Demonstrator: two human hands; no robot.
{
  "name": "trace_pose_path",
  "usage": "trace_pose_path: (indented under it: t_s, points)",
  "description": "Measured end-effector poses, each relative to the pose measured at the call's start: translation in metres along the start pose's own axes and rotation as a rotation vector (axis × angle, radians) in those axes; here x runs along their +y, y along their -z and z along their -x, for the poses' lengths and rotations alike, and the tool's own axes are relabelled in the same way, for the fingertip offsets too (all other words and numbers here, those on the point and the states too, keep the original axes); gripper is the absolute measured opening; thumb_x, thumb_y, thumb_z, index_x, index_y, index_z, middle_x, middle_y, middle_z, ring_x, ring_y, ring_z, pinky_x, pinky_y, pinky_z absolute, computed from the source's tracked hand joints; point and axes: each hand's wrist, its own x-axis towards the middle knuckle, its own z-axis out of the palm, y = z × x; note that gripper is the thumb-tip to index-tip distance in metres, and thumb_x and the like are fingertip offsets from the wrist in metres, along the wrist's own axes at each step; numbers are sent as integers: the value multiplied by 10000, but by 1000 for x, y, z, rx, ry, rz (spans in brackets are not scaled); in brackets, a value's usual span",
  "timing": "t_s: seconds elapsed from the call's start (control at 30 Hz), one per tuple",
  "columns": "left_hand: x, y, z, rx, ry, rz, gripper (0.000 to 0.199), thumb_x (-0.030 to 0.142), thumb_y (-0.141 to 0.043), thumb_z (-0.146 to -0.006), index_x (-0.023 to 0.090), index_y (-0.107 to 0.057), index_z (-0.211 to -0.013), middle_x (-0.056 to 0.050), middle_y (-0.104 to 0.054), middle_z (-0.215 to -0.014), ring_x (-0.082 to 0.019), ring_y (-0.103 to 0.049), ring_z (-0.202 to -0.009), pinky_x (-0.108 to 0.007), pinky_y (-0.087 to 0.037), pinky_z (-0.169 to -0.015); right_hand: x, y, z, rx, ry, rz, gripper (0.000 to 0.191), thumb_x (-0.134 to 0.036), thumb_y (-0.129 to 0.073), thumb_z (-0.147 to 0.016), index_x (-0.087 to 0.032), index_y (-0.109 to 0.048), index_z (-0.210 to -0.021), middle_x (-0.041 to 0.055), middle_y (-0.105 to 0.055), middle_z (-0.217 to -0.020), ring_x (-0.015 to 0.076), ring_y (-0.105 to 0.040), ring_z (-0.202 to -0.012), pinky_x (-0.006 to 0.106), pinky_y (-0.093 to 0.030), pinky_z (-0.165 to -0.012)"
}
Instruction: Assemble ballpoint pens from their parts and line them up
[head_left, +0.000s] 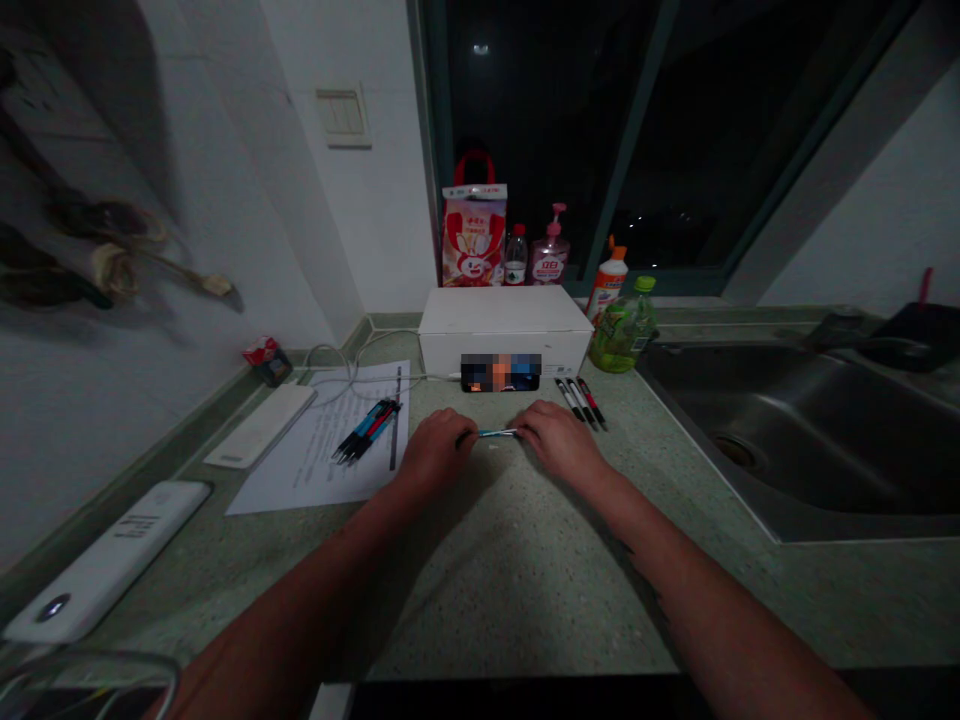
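Held pen (pixel 495 433): teal/wht, blk end. Pen bunch (pixel 365 432): blue + 1 red, blk tips. Other 3 pens (pixel 580 400): 2 wht/blk, 1 red/blk. Sheet (pixel 300 485): wht w/ blk print. Box (pixel 504 310): wht. Counter (pixel 480 590): grey-grn, speckled. Pump bottle (pixel 550 258): pink. Bag (pixel 474 238): red/pink, wht top.

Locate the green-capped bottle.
Head view, right of centre: the green-capped bottle stands on the counter between the white box and the sink, in front of the orange-capped bottle and beyond the right hand.

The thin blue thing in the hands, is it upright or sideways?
Sideways: the thin blue thing runs level from left hand to right hand.
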Motion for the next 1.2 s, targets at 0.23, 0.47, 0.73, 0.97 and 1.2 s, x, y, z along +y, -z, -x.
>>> trace_pose_path:
  t_s: [0.23,0.47,0.73,0.97,1.2]
  points:
    - [-5,-7,-2,-67,39,-66,176,174,-646,-959,215,-817,-956,-96,-780,-997,-269,-706,-984,-364,-526,-890,9,11,0,-130,0,19,246,-132,-624,-998,-212,-836,-1094,115,-757,-1146,278,-718,-1100,371,-531,-969]
    - [-3,-21,-2,-99,22,-99,180,181,-639,-973,215,-815,-987,-84,-783,-1015,-262,-706,-1013,-352,-527,-909,6,8,4,-234,64,-45,235,-90,-697,-909,-245,-854,-988,74,-783,-1059,268,-735,-1038,359,-545,-931]
    - [3,-10,2,59,265,260,258,215,-700,-930,230,-723,-1187,-56,-808,-1092,-231,-749,-982,-356,-568,-908,0,6,3,-152,24,-75,191,-164,-756,-930,-220,-818,-1101,82,-767,-1060,252,-722,-996,365,-531,-907]
    - [17,-13,4,-67,233,744,299,338,-773,-816,212,-680,-1071,-3,-801,-814,-225,-773,-814,-337,-602,-776,-20,-5,7,-33,187,-266,205,-183,-706,-987,-222,-766,-1179,63,-747,-1089,211,-705,-972,331,-510,-874]
    - [17,-5,0,49,283,681,115,257,-749,-823,200,-758,-923,-46,-817,-885,-233,-773,-856,-354,-612,-825,-8,-4,1,66,44,-298,172,-261,-601,-1058,-224,-768,-1037,65,-768,-1018,225,-702,-967,344,-502,-870]
